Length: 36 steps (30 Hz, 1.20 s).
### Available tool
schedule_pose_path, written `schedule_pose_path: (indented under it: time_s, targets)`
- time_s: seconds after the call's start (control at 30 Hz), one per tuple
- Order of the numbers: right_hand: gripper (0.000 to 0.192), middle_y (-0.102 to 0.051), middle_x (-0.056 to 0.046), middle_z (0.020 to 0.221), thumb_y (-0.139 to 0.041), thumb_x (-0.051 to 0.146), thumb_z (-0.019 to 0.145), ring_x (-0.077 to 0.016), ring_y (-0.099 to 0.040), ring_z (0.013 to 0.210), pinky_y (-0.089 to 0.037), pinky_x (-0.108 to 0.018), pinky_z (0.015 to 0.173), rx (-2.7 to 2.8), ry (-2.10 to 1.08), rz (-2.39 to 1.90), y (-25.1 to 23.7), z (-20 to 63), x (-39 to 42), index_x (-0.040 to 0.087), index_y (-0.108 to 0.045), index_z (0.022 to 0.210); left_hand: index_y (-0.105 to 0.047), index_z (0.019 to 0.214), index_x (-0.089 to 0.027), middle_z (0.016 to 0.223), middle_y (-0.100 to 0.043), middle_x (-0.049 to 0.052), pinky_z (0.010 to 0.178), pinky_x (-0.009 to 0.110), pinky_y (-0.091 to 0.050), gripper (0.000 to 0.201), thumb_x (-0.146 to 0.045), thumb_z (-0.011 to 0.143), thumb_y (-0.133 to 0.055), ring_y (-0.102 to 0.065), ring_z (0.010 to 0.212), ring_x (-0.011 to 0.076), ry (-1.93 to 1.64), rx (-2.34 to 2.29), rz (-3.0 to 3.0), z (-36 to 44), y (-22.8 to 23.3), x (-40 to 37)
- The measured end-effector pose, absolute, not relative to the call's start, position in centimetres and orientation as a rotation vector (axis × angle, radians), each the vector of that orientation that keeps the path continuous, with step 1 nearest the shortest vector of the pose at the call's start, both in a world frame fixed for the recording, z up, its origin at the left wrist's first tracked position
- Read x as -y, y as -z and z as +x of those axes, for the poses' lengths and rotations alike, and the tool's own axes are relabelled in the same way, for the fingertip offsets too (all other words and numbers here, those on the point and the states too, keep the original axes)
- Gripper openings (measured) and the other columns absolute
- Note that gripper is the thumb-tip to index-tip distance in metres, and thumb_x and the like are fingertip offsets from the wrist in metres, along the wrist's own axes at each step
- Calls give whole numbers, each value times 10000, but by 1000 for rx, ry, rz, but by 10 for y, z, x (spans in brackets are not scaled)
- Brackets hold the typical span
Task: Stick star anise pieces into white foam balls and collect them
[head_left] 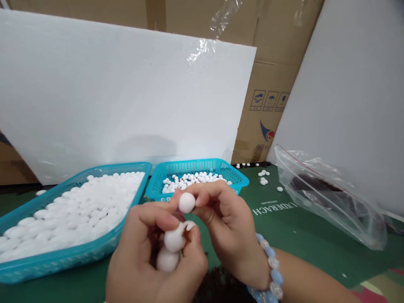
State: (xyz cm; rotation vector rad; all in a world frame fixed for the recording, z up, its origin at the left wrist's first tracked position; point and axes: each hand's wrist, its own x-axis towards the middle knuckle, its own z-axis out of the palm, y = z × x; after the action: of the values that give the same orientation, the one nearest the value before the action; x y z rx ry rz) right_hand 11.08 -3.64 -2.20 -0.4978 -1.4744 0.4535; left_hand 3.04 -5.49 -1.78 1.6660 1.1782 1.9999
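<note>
**Both hands pinch white beads in front of the small basket**

Landmark: the small teal basket (197, 172), standing mid-table with small white beads in it.

Far left of it, the large teal basket (67, 256) is heaped with larger white beads (85, 208); its right rim nearly touches the small basket's left edge, leaving only a thin gap. One stray bead lies beyond its far left corner. Behind both baskets a white foam board (120, 92) leans upright and closes off the back.

Just in front of the small basket, the left hand (151, 256) is curled shut around two white beads (168, 248), one above the other, pinched between thumb and fingers. Touching it from the right, the right hand (224, 223) clamps a single white bead (187, 202) between thumb and forefinger, directly above the other two. A blue and clear bead bracelet (271, 269) circles the right wrist.

Right of the small basket, the green mat (284, 227) lies open, with a few loose beads (263, 176) near its far edge. Further right a clear zip bag (331, 198) lies on its side, and a second white board (353, 92) leans behind it.
</note>
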Motion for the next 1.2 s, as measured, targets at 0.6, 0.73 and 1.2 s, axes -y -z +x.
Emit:
schedule_pose_path:
  time_s: [0.6,0.73,1.2]
  targets:
    - [158,-534,10,732,-411,64,691,-77,-517,701,-442,-195,627,1522,-610,-348,16,118,30,206,-444,750,-356,521,-265,693,-517,-81,386,217,-355,152,-267,497,-506,-470,514,110,-1854,-1361,1782,27,12,60]
    - [149,-553,-14,790,-419,80,707,-82,-494,750,-416,-187,680,1686,-336,-412,11,123,31,174,-495,794,-370,544,-265,658,-508,-82,434,185,-401,141,-244,529,-509,-477,521,85,-1757,-1361,1837,23,4,62]
    - [163,-522,32,738,-487,92,648,-29,-512,647,-438,-127,589,1503,-991,-226,8,123,28,203,-512,764,-379,540,-193,709,-559,-60,351,123,-374,143,-157,513,-514,-515,504,74,-1706,-1167,1429,17,-16,62]
